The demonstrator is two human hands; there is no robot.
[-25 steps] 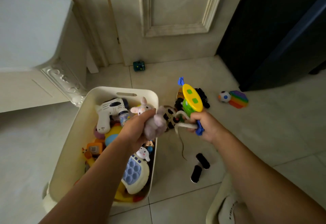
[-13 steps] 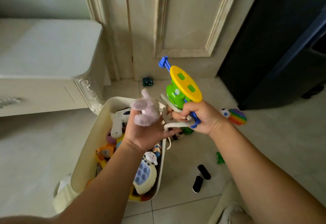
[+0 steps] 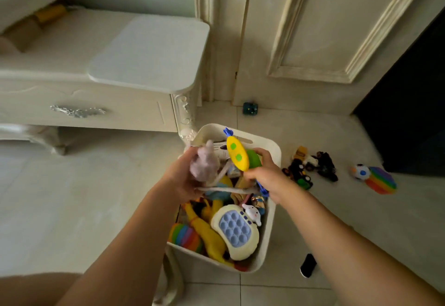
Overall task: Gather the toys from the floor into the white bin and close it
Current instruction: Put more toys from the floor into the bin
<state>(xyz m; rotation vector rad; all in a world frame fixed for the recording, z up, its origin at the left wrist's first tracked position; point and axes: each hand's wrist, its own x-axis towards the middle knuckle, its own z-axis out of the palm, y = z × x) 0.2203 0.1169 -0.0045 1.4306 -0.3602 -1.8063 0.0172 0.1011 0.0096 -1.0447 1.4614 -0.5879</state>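
Observation:
The white bin [image 3: 271, 224] stands on the floor, full of toys, among them a pop-it game console [image 3: 237, 232] and yellow rubber chickens [image 3: 209, 228]. Over its far half my left hand [image 3: 185, 180] is shut on a pale purple plush toy [image 3: 204, 163]. Beside it my right hand [image 3: 267, 175] grips a yellow, green and blue toy [image 3: 238, 156] above the bin. A white cord [image 3: 224, 189] runs between both hands. On the floor right of the bin lie several toy cars [image 3: 310, 167], a small ball [image 3: 361, 172] and a rainbow pop-it [image 3: 381, 181].
A white cabinet [image 3: 134, 65] with a carved leg stands just left of the bin. A dark green cube [image 3: 250, 108] sits by the cream door. A black object [image 3: 308, 264] lies on the tiles near the bin's front right corner. A dark opening fills the right side.
Both hands, still holding the plush and the yellow-green toy, have moved from beside the bin's right wall to over the bin. The view has shifted left.

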